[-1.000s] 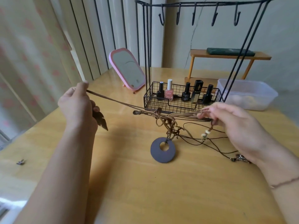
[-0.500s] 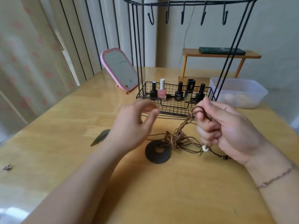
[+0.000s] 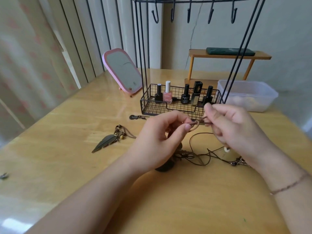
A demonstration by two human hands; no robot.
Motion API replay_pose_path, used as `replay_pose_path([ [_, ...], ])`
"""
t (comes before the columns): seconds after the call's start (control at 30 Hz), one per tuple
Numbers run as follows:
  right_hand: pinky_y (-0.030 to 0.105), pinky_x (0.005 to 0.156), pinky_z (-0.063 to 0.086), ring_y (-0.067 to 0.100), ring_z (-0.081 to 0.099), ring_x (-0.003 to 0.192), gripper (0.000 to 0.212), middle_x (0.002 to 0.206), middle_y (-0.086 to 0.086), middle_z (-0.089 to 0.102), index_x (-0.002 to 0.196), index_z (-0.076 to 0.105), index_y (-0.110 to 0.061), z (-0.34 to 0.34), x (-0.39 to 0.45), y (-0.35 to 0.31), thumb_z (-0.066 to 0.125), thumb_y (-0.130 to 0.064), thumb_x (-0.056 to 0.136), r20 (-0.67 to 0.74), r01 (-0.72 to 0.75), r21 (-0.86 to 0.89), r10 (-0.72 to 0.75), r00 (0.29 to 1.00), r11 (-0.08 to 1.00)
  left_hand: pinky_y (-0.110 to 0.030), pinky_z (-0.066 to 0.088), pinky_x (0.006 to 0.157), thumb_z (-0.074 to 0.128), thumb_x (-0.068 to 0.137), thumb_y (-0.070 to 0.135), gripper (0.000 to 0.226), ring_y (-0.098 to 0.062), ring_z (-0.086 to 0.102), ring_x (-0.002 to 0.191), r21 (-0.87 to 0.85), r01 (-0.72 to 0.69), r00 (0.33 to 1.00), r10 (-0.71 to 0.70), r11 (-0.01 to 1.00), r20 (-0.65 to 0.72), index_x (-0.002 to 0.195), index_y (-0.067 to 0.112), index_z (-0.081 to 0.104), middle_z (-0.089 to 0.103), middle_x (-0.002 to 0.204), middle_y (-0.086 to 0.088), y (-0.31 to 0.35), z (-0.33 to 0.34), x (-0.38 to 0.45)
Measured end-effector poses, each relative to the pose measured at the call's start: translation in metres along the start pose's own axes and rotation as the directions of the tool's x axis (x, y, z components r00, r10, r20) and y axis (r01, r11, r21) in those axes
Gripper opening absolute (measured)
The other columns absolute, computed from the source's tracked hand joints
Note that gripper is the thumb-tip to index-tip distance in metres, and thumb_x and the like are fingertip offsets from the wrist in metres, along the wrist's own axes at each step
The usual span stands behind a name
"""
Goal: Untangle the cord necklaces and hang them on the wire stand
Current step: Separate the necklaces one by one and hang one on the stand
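Both hands meet above the wooden table, pinching a brown cord loop (image 3: 196, 123) between them. My left hand (image 3: 160, 141) pinches it from the left, my right hand (image 3: 236, 130) from the right. Under them lies the tangle of cords (image 3: 194, 155) with a dark round pendant (image 3: 166, 167) mostly hidden by my left wrist. A white bead (image 3: 227, 149) hangs on a thin dark cord. A bronze leaf pendant (image 3: 105, 143) lies on the table to the left. The black wire stand (image 3: 194, 0) rises behind, its hooks bare.
The stand's wire basket (image 3: 146, 103) holds several nail polish bottles. A pink mirror (image 3: 122, 71) leans at the back left, a clear plastic tub (image 3: 248, 94) sits at the right, a small wooden shelf (image 3: 228, 55) behind. A small charm (image 3: 3, 175) lies far left.
My left hand let go of the stretched cord with the leaf pendant, which now lies on the table, and came in to pinch the loop my right hand holds.
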State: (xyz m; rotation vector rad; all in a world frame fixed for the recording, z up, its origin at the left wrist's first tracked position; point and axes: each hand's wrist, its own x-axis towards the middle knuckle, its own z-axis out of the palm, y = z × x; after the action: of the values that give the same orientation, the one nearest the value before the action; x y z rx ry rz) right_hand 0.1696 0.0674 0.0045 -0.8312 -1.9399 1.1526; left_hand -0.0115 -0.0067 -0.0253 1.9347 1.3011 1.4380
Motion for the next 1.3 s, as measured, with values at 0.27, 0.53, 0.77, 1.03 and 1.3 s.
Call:
replay_pose_path([
  [0.27,0.035,0.06,0.048,0.015,0.059,0.064,0.022,0.069,-0.003,0.067,0.086,0.074,-0.029,0.015,-0.001,0.011,0.057,-0.038,0.097,0.017,0.258,-0.299,-0.266,0.964,0.919,-0.036,0.05,0.061,0.058,0.1,0.013,0.008,-0.016,0.056,0.067,0.17,-0.072,0.993,0.086,0.983,-0.075,0.095,0.012,0.063,0.06,0.076,0.005,-0.003,-0.002,0.001],
  [0.53,0.02,0.049,0.035,0.009,0.043,0.048,0.035,0.059,0.001,0.055,0.09,0.058,-0.029,0.024,-0.001,0.013,0.044,-0.059,0.097,0.063,0.102,0.008,-0.102,0.993,0.995,-0.022,0.048,0.065,0.061,0.098,0.018,0.011,-0.009,0.057,0.067,-0.132,0.081,0.966,-0.11,0.988,-0.232,0.088,0.018,0.066,0.061,0.07,0.006,-0.012,-0.008,0.007],
  [0.77,0.021,0.045,0.039,0.014,0.047,0.042,0.018,0.056,0.006,0.062,0.091,0.073,-0.026,0.03,-0.005,0.005,0.057,-0.029,0.098,-0.017,0.127,-0.06,-0.128,0.992,0.99,-0.028,0.049,0.069,0.068,0.089,0.023,0.006,-0.013,0.058,0.071,-0.225,0.07,0.978,-0.112,0.972,-0.178,0.086,0.02,0.073,0.066,0.074,0.003,-0.015,-0.009,0.007],
  [1.03,0.027,0.04,0.041,0.023,0.059,0.045,0.021,0.063,0.008,0.069,0.089,0.066,-0.01,0.026,-0.001,0.005,0.052,-0.018,0.102,-0.075,-0.216,0.06,0.22,0.973,0.975,-0.028,0.047,0.069,0.037,0.101,0.01,0.028,-0.015,0.055,0.064,-0.761,0.146,0.94,-0.328,0.632,-0.092,0.083,0.016,0.057,0.056,0.069,-0.001,-0.015,-0.025,0.013],
  [1.3,0.029,0.057,0.046,0.012,0.044,0.042,0.033,0.049,-0.001,0.055,0.068,0.059,-0.003,0.017,0.0,0.002,0.052,-0.019,0.096,0.035,-0.287,-0.389,0.326,0.945,0.875,-0.021,0.044,0.049,0.031,0.106,0.018,0.023,-0.005,0.036,0.042,-0.909,0.053,0.899,-0.415,0.412,-0.136,0.092,0.018,0.049,0.07,0.099,0.002,-0.008,-0.043,0.014],
])
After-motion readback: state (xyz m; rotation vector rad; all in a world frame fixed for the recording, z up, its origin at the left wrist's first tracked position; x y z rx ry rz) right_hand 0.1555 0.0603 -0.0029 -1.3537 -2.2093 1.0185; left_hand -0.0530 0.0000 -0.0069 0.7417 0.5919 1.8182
